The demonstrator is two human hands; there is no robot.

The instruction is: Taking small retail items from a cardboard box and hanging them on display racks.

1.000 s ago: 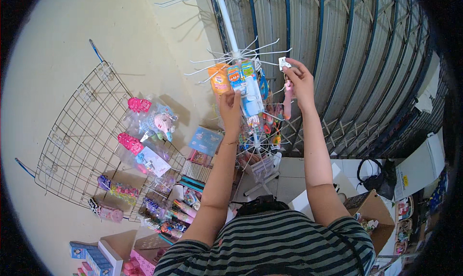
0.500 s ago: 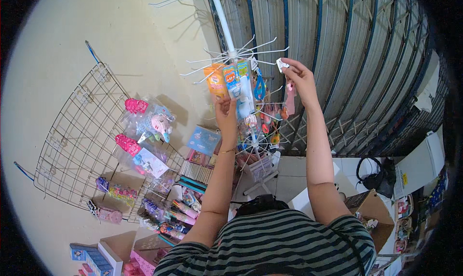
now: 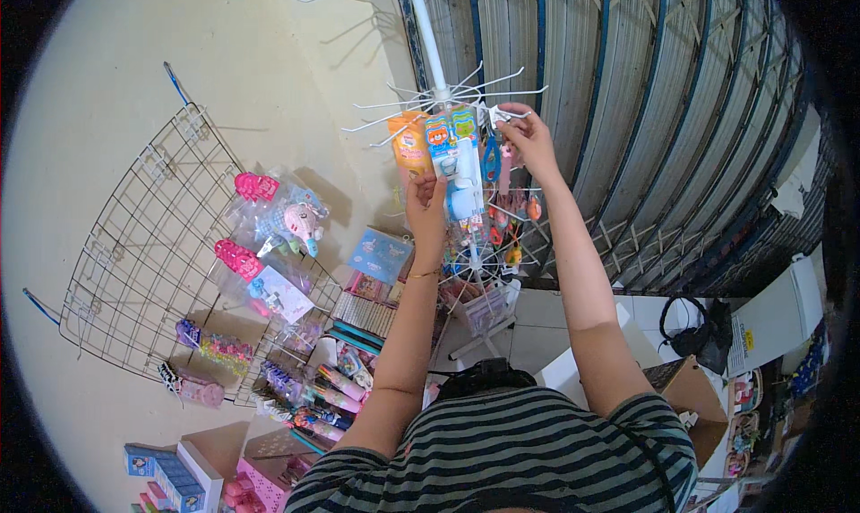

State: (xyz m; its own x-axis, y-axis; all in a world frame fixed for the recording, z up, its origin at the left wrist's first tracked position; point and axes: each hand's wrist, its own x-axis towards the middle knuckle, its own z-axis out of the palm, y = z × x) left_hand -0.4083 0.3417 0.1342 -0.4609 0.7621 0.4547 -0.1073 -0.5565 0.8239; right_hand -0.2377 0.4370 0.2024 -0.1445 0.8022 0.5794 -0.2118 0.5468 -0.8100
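A white wire display rack point(image 3: 442, 94) with hooks fanned round its pole stands before me. In my right hand point(image 3: 530, 144), thumb and fingers pinch the white tag point(image 3: 498, 116) of a slim pink hanging trinket point(image 3: 505, 165), at a hook on the rack's right side. A blue trinket point(image 3: 490, 159) hangs right beside it. My left hand point(image 3: 425, 201) has its fingers curled at the lower ends of an orange packet point(image 3: 411, 146) and a blue-and-white packet point(image 3: 461, 186). Which of these it grips, I cannot make out.
Small colourful trinkets point(image 3: 512, 235) hang lower on the rack. On the left wall, a black wire grid point(image 3: 134, 244) holds bagged toys point(image 3: 291, 226). Boxed goods point(image 3: 367, 311) and pens are below it. A folding metal gate point(image 3: 609, 137) rises behind. An open cardboard box point(image 3: 703, 405) stands at right.
My right hand has moved left toward the rack, bringing the pink trinket and its tag to a hook. My left hand stays at the packets.
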